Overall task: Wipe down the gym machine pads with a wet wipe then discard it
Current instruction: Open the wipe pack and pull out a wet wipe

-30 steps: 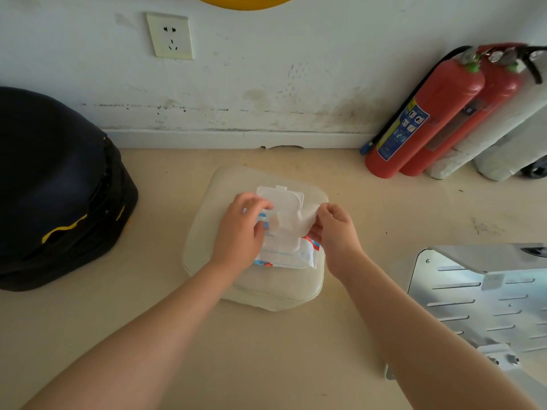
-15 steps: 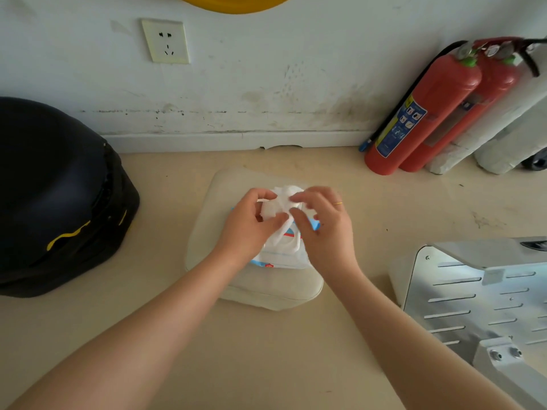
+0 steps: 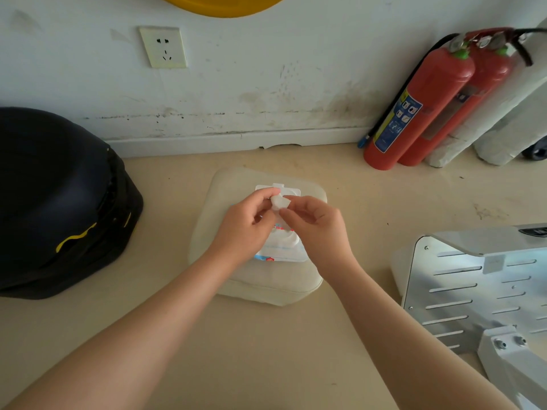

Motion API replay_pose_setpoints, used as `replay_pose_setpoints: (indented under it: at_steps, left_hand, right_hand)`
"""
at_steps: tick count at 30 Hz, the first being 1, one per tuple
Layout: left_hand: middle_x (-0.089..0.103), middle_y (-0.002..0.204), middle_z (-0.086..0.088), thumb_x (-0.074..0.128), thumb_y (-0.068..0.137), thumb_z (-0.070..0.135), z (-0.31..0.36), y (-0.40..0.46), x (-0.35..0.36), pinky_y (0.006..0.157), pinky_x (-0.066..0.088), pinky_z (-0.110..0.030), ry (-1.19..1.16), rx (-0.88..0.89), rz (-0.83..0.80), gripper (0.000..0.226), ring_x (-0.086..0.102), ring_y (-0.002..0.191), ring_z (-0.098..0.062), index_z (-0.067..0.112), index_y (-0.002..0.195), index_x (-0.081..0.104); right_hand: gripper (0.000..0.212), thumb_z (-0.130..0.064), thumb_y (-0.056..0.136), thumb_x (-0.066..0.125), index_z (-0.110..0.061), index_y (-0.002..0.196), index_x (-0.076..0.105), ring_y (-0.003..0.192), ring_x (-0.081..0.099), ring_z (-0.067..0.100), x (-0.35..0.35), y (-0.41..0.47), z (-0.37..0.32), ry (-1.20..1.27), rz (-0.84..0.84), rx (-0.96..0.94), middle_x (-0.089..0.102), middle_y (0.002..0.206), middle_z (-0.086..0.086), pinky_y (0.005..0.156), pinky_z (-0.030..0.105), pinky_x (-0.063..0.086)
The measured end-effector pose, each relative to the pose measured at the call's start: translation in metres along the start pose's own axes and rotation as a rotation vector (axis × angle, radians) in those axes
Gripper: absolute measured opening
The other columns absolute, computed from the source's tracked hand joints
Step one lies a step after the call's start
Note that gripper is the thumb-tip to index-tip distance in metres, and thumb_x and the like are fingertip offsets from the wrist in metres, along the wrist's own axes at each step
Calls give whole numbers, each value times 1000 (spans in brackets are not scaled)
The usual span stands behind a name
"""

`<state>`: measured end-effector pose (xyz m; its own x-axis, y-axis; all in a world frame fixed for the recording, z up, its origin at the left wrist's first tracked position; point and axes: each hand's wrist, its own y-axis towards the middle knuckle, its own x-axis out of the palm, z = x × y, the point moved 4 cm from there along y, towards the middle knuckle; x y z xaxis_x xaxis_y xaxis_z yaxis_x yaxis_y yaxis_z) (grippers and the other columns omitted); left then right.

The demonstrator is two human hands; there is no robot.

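Here both hands meet above a pack of wet wipes, and each pinches the same small folded wet wipe between thumb and fingertips. The left hand grips the wipe's left side with its fingers curled, and the right hand grips its right side, the remaining fingers tucked loosely under. The wipe is bunched into a short white wad, so its long axis cannot be told for certain; its visible part runs roughly left to right between the two hands.

The pack lies flat on a pale cream pad that sits on the beige floor, and its long axis points toward the wall. Its white lid is flipped open on the wall side, just beyond the fingers. The pad is a rounded square lying a little short of the skirting where floor meets wall.

Toward the floor's left edge stands a black domed case with a yellow mark. At the far right corner two red fire extinguishers lean against the wall, touching each other. On the near right side a silver slotted metal panel rises from the floor. A wall socket sits above the pad, to its left.
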<state>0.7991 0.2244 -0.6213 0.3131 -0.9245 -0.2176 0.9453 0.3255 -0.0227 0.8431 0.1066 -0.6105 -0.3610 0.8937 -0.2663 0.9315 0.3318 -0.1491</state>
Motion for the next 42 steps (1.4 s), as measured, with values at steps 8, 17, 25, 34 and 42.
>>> replay_pose_setpoints:
  at_steps: [8,17,25,34,42]
  left_hand:
    - [65,74,1,56,85,29,15,-2,-4,63,43,-17,439,270,57,27,59,65,-3,11,98,70]
    - [53,54,-14,44,80,25,9,-3,-7,50,30,-30,471,250,116,33,41,49,-21,1,63,59]
    - [55,60,0,48,86,9,-9,3,-12,58,43,-21,-155,-245,191,30,52,58,-11,13,58,58]
    - [68,70,3,48,94,17,-10,-2,-3,75,48,-34,-435,-347,132,28,63,70,-17,19,72,65]
    - [69,105,-14,45,96,15,-1,-5,5,87,53,-25,-564,-300,43,25,65,100,-21,7,96,68]
  right_hand:
    - [20,-14,93,44,-14,74,51,68,44,15,1,-1,0,83,-35,105,49,67,0,70,38,41]
    - [20,-7,89,54,-20,76,61,59,53,-3,-5,-1,-4,7,-77,7,60,68,-10,61,9,43]
    - [14,-6,91,50,-13,83,60,62,48,11,-14,5,6,225,-9,156,55,70,-2,55,19,41]
    - [16,-13,81,66,-16,95,59,74,44,-1,-22,-3,-11,-323,328,-153,48,88,-6,66,10,35]
    - [17,-20,87,62,-14,102,68,77,58,-3,11,-9,-14,-131,150,-74,61,80,-17,67,4,43]
